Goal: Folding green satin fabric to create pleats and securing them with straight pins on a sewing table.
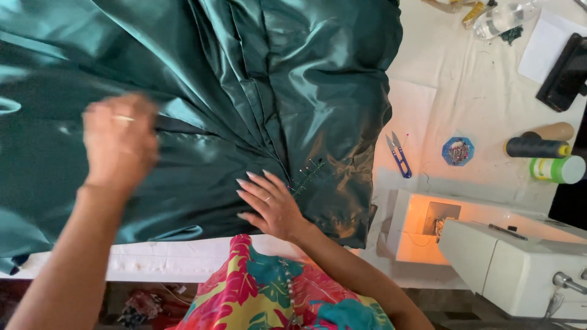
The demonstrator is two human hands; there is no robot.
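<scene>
A large sheet of shiny dark green satin fabric (244, 79) lies spread and gathered in pleats across the white-covered table (440, 79). My left hand (119, 137), blurred and wearing a ring, rests on the fabric at the left, fingers curled on a fold. My right hand (269, 201) lies flat on the fabric near the front edge, fingers spread, just left of a row of pins (307, 174) stuck through the pleats. Neither hand lifts anything.
A white sewing machine (507, 256) with its lamp lit stands at the right front. Blue thread snips (398, 156), a small pin box (457, 151), thread spools (538, 146), a plastic bottle (501, 18), paper and a black device (565, 73) lie to the right.
</scene>
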